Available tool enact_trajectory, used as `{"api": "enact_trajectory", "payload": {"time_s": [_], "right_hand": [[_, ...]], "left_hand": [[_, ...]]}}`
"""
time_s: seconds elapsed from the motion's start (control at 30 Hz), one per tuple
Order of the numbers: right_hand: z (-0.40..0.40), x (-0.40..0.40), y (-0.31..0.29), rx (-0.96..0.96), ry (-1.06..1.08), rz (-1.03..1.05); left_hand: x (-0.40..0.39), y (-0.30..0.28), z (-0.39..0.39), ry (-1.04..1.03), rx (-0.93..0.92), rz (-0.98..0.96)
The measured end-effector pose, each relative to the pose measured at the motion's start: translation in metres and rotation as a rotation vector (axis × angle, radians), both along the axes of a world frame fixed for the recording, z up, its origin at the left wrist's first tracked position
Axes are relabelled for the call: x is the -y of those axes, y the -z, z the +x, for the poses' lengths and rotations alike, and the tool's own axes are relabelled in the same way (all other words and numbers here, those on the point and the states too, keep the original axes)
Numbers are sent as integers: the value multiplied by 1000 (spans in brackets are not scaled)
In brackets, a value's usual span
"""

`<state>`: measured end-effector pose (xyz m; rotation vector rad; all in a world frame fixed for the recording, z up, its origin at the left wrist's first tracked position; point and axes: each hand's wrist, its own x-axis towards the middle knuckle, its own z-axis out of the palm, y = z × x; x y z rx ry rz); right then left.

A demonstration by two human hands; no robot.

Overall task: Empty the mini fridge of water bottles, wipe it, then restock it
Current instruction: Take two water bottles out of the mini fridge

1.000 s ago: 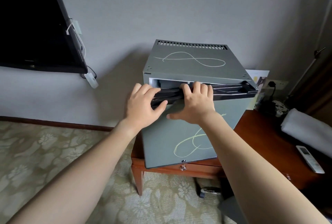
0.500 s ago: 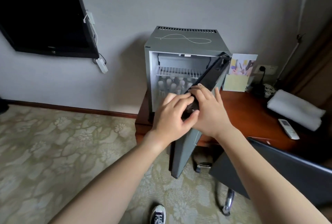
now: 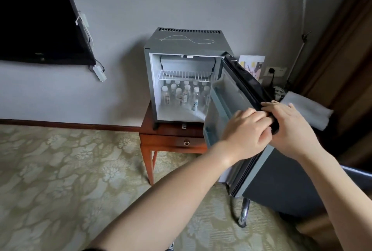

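A: Start big. What's carrying everything?

B: A wooden surface (image 3: 161, 130) with a small drawer, standing against the wall. The mini fridge (image 3: 187, 43) sits at its left end, back to the wall, vents on top.

A: And the door?

B: The fridge door (image 3: 227, 97) is swung wide open on its right-side hinge, so the inner liner faces the camera and the cabinet is fully exposed. My guess is it's being held that far out to leave a free reach inside.

A: Held by what?

B: Both hands, at the door's free top corner. The left hand (image 3: 248, 130) has its fingers curled over the dark top edge from the inner side; the right hand (image 3: 289, 128) grips the same edge from the outer side, fingers wrapped over it. Neither has let go.

A: The bottles?

B: The water bottles (image 3: 184, 94) stand upright in rows on the fridge floor, below the wire shelf (image 3: 185, 75), white caps up. None are out yet, so emptying hasn't begun.

A: Anything for wiping?

B: A folded white towel (image 3: 310, 109) lies toward the right end of the surface, behind the door. I can't say whether it's meant for that job.
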<state>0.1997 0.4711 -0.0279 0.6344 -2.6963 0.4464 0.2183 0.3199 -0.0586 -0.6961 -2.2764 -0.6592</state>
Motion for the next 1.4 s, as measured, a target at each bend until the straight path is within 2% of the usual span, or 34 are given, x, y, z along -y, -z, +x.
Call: {"api": "enact_trajectory", "payload": {"time_s": [0.07,0.17,0.27,0.37,0.43,0.53,0.63,0.83,1.0,1.17,1.4], "right_hand": [[4,-2,0,-49,112,112],[11,12,8,-96,248,230],[12,49,22,-118,231,195],[4,94,38,-126,179,77],[-6,120,52,-93,136,8],[-31,156,71,24,91,15],[-68,190,89,175,85,-23],[-169,253,127,489,134,-264],[-264,306,168,638,204,-370],[-346,350,213,676,271,-479],[-399,374,274,594,394,-442]], "left_hand": [[-2,0,0,58,46,9],[18,10,0,70,65,137],[61,28,-1,-81,129,289],[109,45,-10,-247,205,357],[140,56,-20,-348,271,417],[182,71,-42,-494,382,506],[216,87,-76,-553,470,561],[272,122,-172,-638,621,584],[305,152,-265,-616,739,538],[322,183,-346,-616,749,457],[323,217,-401,-687,689,466]]}}
